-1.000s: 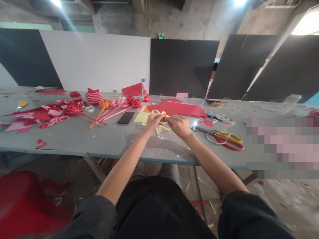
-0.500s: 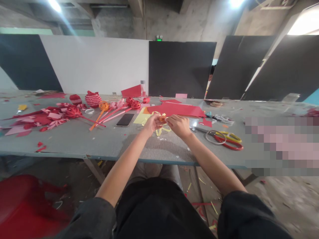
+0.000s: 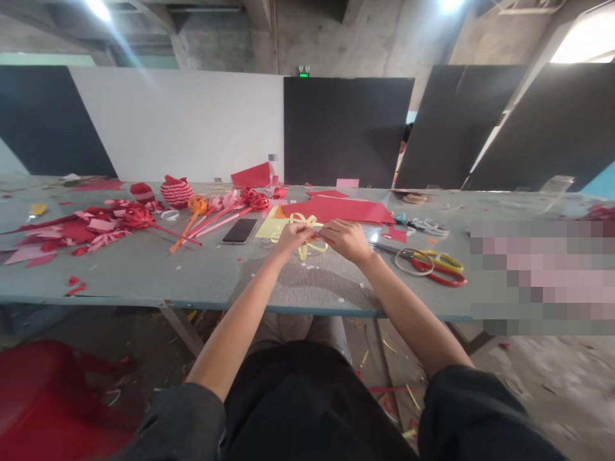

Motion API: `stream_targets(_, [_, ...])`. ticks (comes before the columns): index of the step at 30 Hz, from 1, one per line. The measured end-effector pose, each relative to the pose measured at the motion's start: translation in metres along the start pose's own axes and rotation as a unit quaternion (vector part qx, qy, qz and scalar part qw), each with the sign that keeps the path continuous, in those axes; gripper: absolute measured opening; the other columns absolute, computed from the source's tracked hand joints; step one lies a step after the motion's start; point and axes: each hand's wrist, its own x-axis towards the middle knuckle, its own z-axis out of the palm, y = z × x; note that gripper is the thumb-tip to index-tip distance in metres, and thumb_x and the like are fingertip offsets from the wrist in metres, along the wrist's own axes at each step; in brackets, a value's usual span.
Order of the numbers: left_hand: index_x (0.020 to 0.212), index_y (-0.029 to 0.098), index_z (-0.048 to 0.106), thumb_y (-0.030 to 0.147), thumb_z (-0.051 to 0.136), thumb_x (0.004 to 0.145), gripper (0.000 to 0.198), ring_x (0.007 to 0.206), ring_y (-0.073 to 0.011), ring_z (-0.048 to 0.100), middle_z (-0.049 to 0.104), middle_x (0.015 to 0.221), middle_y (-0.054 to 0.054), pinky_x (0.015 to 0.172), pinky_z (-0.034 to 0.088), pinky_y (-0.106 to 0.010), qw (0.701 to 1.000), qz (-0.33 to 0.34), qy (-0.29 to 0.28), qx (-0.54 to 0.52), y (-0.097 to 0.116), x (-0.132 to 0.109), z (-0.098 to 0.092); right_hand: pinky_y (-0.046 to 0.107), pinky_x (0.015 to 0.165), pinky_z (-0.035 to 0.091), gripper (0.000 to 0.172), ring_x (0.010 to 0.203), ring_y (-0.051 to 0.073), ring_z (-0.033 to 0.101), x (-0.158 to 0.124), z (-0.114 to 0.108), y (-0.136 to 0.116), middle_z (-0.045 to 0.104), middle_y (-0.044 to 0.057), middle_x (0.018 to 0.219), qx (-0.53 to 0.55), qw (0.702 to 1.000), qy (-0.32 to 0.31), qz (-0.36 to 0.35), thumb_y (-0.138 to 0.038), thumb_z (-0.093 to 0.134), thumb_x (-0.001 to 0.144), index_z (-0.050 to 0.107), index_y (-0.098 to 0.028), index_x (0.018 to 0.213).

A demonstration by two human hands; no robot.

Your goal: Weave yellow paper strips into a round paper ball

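My left hand (image 3: 294, 238) and my right hand (image 3: 346, 241) meet over the table, fingertips pinched close together. Between them is a small orange piece of paper (image 3: 314, 238), mostly hidden by the fingers. Just below and behind the fingertips, yellow paper strips (image 3: 303, 250) form flower-like loops. Under the left side of these loops lies a yellow paper sheet (image 3: 267, 225). Large red paper sheets (image 3: 336, 210) are spread just beyond both hands. To the right of my right hand rest scissors (image 3: 439, 267) with red and yellow handles, a pale ring of tape (image 3: 414, 262) over them.
A phone (image 3: 239, 231) lies left of my hands. Farther left are paper flowers on stems (image 3: 211, 221), a red-and-pink woven ball (image 3: 176, 192) and a heap of red and pink paper pieces (image 3: 96, 227). A red stool (image 3: 43, 397) stands at lower left.
My fingertips have drawn closer together and turned downward, covering most of the orange piece. More of the yellow loops shows. The view has shifted slightly.
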Motion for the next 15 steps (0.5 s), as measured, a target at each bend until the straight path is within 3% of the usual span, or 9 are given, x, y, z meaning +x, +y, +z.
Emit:
stream_targets(9, [0.058, 0.017, 0.063, 0.031, 0.055, 0.068, 0.019, 0.056, -0.0108, 0.054, 0.062, 0.061, -0.002, 0.053, 0.041, -0.021, 0.999, -0.007, -0.034, 0.018, 0.0002, 0.0011, -0.0022, 0.026, 0.068, 0.042, 0.018, 0.085, 0.016, 0.059, 0.0009, 0.0048, 0.0041, 0.067, 0.004, 0.091, 0.120, 0.990, 0.052, 0.052, -0.025, 0.047, 0.086, 0.065, -0.021, 0.085])
stream_targets(12, [0.065, 0.018, 0.064, 0.034, 0.053, 0.072, 0.020, 0.059, -0.0123, 0.056, 0.063, 0.065, -0.002, 0.054, 0.042, -0.022, 0.999, 0.023, -0.006, 0.032, -0.0007, 0.0015, -0.0014, 0.031, 0.078, 0.043, 0.017, 0.092, 0.019, 0.058, 0.0022, 0.0039, 0.0032, 0.065, 0.007, 0.093, 0.151, 0.976, 0.105, 0.116, -0.017, 0.047, 0.081, 0.061, -0.019, 0.089])
stream_targets(15, [0.075, 0.019, 0.066, 0.035, 0.051, 0.076, 0.021, 0.068, -0.0152, 0.059, 0.066, 0.072, -0.003, 0.058, 0.043, -0.023, 0.987, 0.093, 0.041, 0.122, -0.0033, -0.0001, -0.0006, 0.036, 0.081, 0.043, 0.020, 0.093, 0.021, 0.057, 0.0025, 0.0039, 0.0006, 0.063, 0.008, 0.096, 0.197, 0.954, 0.155, 0.166, -0.021, 0.049, 0.078, 0.056, -0.020, 0.097])
